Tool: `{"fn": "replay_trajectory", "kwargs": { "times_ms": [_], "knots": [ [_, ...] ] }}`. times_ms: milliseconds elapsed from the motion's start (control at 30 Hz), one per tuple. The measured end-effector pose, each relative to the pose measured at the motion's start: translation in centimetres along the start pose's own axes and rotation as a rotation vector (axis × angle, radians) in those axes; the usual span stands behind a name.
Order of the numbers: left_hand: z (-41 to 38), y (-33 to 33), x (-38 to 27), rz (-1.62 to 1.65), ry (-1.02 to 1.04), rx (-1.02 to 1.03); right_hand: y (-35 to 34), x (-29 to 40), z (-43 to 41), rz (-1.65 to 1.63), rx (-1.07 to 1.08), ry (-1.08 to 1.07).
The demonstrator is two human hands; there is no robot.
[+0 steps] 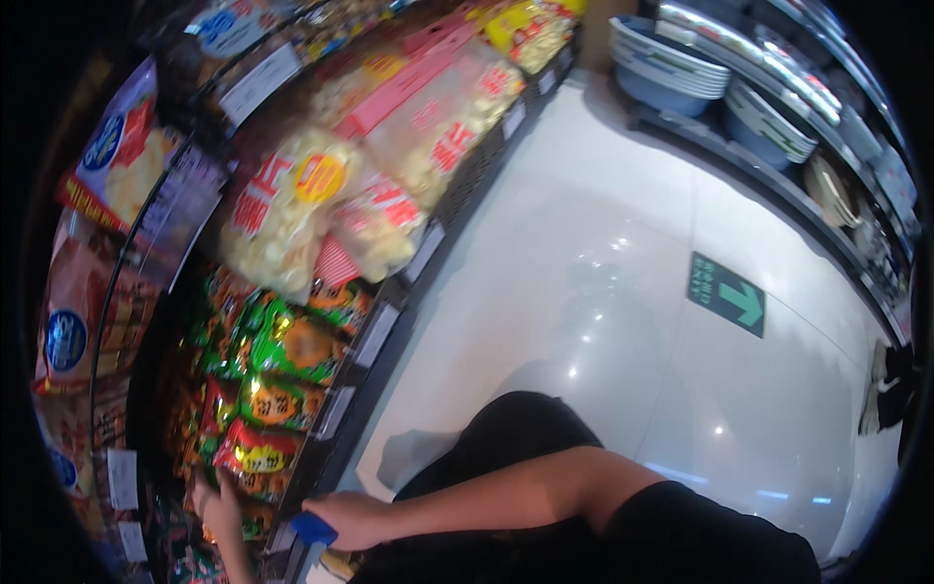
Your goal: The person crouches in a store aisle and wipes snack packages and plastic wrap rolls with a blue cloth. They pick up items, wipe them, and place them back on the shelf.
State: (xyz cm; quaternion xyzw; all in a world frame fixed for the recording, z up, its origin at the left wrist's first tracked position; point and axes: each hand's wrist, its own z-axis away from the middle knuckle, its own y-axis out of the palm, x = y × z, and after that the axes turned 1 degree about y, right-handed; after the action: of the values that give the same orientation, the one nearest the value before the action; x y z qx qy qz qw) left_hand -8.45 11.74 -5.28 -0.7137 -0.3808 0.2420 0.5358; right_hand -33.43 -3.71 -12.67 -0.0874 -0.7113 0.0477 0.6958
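Observation:
My left hand is at the lower left, inside the bottom shelf. Its thumb and fingers are apart beside small snack bags, and no item shows between them; whether a fingertip touches a bag is unclear. Just above it lies a red and yellow snack bag, with green and orange snack bags further up. My right hand is closed around a small blue object at the front edge of the shelf. What the object is cannot be told, as the fingers cover part of it.
Large clear bags of pale puffed snacks lean over the shelf's edge. Price tags line the shelf rail. A green floor sign with an arrow lies in the aisle. Stacked basins stand on the opposite shelving. A person's shoe shows far right.

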Motion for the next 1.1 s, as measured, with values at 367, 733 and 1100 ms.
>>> {"fn": "replay_trajectory", "kwargs": {
  "times_ms": [367,733,1100],
  "knots": [
    [11.4,-4.1,-15.8,1.293,-0.176,-0.16,-3.6,2.0,-1.6,-0.491,-0.472,-0.165],
    [13.0,-6.2,-24.6,1.807,-0.127,0.574,-16.5,-0.7,27.6,-0.298,-0.604,-0.356],
    [2.8,-14.6,-44.6,1.656,0.039,0.411,1.3,-11.6,77.9,0.535,-1.455,1.595]
  ]
}}
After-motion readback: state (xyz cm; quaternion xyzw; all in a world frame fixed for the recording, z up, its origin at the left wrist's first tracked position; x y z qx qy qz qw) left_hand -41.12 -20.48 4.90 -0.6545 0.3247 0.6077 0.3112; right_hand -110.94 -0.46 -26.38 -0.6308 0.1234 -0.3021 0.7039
